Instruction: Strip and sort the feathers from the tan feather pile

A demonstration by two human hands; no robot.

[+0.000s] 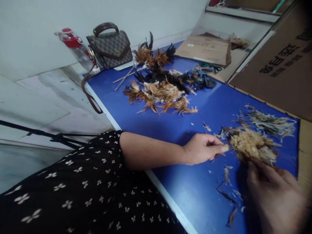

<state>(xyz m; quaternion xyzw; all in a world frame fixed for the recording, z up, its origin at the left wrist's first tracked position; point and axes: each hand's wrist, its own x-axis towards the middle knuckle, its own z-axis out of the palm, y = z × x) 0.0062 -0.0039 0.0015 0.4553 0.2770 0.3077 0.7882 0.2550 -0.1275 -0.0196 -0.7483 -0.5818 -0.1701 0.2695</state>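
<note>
Feather bundle: pale, fluffy clump with dark tips, right of centre, just above the blue surface.

Left hand: closed in a pinch, thumb against fingertips, on the bundle's left edge. Whether it grips one feather or several cannot be told.

Right hand: lower right corner, dim and partly cut off. Its fingers curl up against the bundle's lower edge and hold it.

Loose feathers: scattered scraps on the surface, below and between the hands.

Second tuft: grey-blue strands, just beyond the bundle, toward the right edge.

Feather pile: brown, black and cream, upper centre, well apart from the hands. Thin sticks lie at its left, a blue cord at its right.

Handbag and bottle: upper left, at the far end of the surface.

Flat carton: top centre. Printed cardboard sheet: upper right.

Risks, as judged: the bundle looks loosely packed, so a slack right-hand hold could let it shed or fall apart. A sideways pull from the pinch could drag neighbouring feathers out with it. The light scraps sit close to the near edge — a sweep of the forearm could brush them off.
</note>
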